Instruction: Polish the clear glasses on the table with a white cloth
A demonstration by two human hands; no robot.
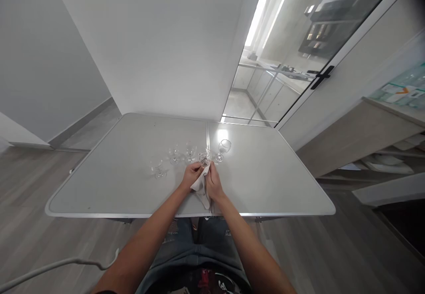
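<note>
Both my hands meet at the middle of the table, near its front. A clear stemmed glass (205, 156) is between my fingertips, tilted, its foot towards me and partly hidden. My left hand (191, 174) is closed on the glass from the left. In my right hand (214, 182) is a white cloth (201, 190), pressed against the glass and hanging down towards the table edge. To the right stands another stemmed glass (224, 148). On the left are more clear glasses: one close by (190, 150), one beside it (174, 153), and one farther left (159, 170).
The light grey folding table (265, 183) has a metal rim and a centre seam. A white wall (159, 55) rises behind it. A glass door with a black handle (322, 78) is at the right, near a shelf (372, 130). A white cable (76, 261) hangs at lower left.
</note>
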